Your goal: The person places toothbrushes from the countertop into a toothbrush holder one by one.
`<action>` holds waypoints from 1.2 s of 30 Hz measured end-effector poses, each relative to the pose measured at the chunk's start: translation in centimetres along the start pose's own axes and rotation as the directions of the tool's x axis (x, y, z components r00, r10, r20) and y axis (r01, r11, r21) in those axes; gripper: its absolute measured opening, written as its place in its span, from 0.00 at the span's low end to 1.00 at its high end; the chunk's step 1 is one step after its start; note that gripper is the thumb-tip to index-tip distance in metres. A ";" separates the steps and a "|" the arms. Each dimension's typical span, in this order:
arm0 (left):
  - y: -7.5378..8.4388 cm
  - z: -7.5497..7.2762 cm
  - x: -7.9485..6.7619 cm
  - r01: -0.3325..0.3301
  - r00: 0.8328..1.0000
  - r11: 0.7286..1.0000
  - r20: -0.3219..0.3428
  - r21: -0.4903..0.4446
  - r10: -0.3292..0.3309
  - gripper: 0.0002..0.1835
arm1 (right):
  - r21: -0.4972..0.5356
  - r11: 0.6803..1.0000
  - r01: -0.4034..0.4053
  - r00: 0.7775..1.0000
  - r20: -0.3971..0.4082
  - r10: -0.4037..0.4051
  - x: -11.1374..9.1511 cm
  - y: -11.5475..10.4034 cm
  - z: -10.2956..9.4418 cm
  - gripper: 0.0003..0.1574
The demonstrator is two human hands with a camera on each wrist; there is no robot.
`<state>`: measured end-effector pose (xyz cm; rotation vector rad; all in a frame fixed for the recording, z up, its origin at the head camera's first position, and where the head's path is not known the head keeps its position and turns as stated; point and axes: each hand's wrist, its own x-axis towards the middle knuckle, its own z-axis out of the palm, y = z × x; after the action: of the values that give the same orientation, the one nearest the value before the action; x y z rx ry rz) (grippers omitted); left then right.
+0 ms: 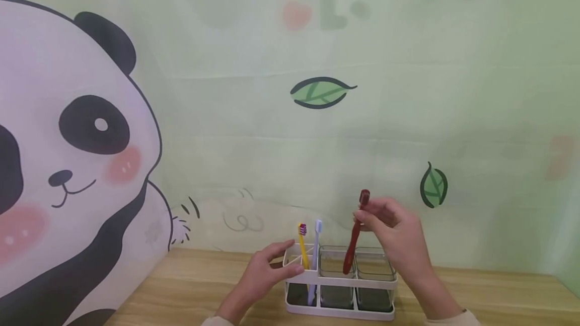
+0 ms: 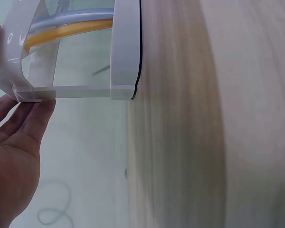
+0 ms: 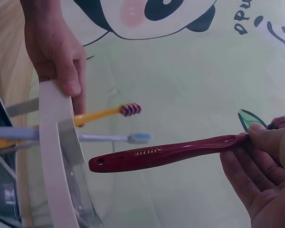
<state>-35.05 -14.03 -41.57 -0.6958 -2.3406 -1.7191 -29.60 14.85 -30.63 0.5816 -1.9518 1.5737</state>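
My right hand pinches a dark red toothbrush near its head, between thumb and fingers. The brush tilts head-up, with its handle end over the middle of a white toothbrush holder. In the right wrist view, the handle end of the red toothbrush points toward the holder's rim. My left hand grips the holder's upper left corner, thumb at the front and fingers along the side. A yellow toothbrush and a pale lilac toothbrush stand in the left, divided section.
Two clear cups sit in the holder's middle and right sections. The holder stands on a wooden table. Behind it hangs a pale green backdrop printed with a panda and leaves.
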 end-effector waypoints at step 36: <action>0.2 0.1 -0.1 0.012 1.000 0.999 0.002 -0.033 -0.012 0.37 | 0.074 0.992 -0.098 0.995 -0.009 0.099 -0.7 3.2 8.0 0.08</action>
<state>-34.88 -13.94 -41.43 -0.6907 -2.3271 -1.7667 -32.37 7.68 -34.66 0.5097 -1.9471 1.7115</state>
